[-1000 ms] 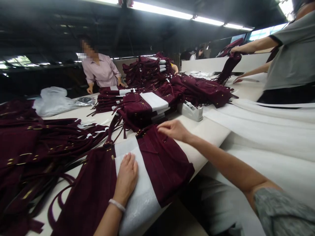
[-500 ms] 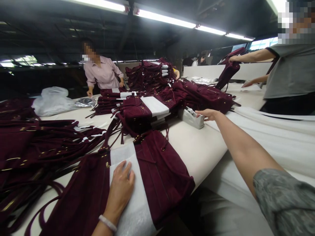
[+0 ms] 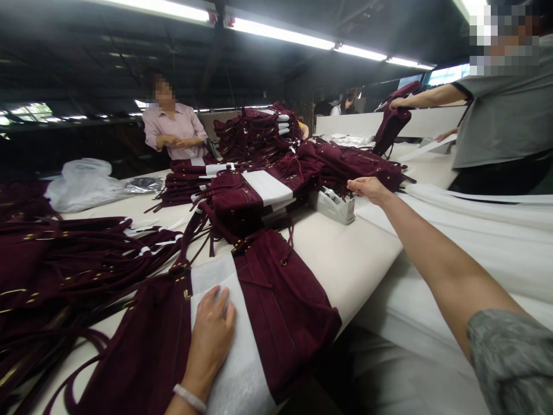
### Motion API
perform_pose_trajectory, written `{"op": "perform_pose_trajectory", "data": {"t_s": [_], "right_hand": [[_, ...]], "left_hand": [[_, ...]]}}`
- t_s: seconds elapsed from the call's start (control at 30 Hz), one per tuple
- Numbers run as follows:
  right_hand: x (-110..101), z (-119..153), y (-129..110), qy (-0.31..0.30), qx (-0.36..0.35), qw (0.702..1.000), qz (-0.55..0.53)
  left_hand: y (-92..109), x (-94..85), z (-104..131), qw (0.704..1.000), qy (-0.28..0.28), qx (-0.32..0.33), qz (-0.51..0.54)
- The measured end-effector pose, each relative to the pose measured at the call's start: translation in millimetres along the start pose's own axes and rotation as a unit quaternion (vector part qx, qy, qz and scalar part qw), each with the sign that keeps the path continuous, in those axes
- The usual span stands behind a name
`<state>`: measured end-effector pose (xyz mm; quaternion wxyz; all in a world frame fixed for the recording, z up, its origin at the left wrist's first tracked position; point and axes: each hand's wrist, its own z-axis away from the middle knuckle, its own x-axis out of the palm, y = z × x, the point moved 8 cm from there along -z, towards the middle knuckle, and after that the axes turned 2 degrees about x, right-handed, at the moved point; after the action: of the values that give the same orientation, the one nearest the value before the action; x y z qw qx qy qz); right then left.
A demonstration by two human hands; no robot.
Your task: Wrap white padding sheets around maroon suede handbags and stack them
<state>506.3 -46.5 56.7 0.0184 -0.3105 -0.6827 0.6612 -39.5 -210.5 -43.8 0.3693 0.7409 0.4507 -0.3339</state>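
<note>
Rests bare left hand (image 3: 213,328) palm down, fingers (image 3: 209,300) slightly spread, wrist (image 3: 196,377) behind them; extends bare right hand (image 3: 369,189), fingers curled, forearm (image 3: 421,245) behind them.

The right sleeve (image 3: 514,357) is mottled grey, the left-wrist bracelet (image 3: 189,397) pale.

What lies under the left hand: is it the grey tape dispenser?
No, the left hand rests on the white wrapping sheet across the burgundy bag, while the tape dispenser stands apart, near the right hand.

On the table (image 3: 367,253), the tape dispenser (image 3: 339,211) stands right of the stacked bags (image 3: 231,199).
</note>
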Motion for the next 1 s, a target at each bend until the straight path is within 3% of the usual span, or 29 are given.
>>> {"op": "perform_pose_trajectory", "data": {"t_s": [0.13, 0.3, 0.5, 0.73, 0.9, 1.0], "right_hand": [[-16.5, 11.1, 0.4, -0.009, 0.000, 1.000, 0.008], [-29.2, 29.1, 24.2, 0.004, 0.024, 1.000, 0.015], [-17.6, 46.3, 58.8, 0.023, 0.047, 0.999, -0.001], [-8.9, 52.0, 80.1, 0.110, 0.050, 0.992, 0.041], [-19.7, 81.8, 77.6, 0.177, 0.052, 0.978, 0.097], [-7.0, 102.1, 49.0, 0.187, 0.025, 0.979, 0.082]], "left_hand": [[-0.9, -0.4, -0.5, 1.000, 0.001, -0.007, 0.006], [0.5, -0.5, -0.6, 1.000, -0.002, -0.001, 0.000], [-0.9, 0.0, 0.1, 1.000, 0.001, -0.002, -0.005], [1.7, -0.9, 0.4, 1.000, -0.005, -0.001, -0.005], [10.3, -6.5, 1.8, 1.000, -0.001, -0.006, 0.001], [18.8, -11.5, 3.4, 1.000, -0.011, -0.017, -0.003]]}}
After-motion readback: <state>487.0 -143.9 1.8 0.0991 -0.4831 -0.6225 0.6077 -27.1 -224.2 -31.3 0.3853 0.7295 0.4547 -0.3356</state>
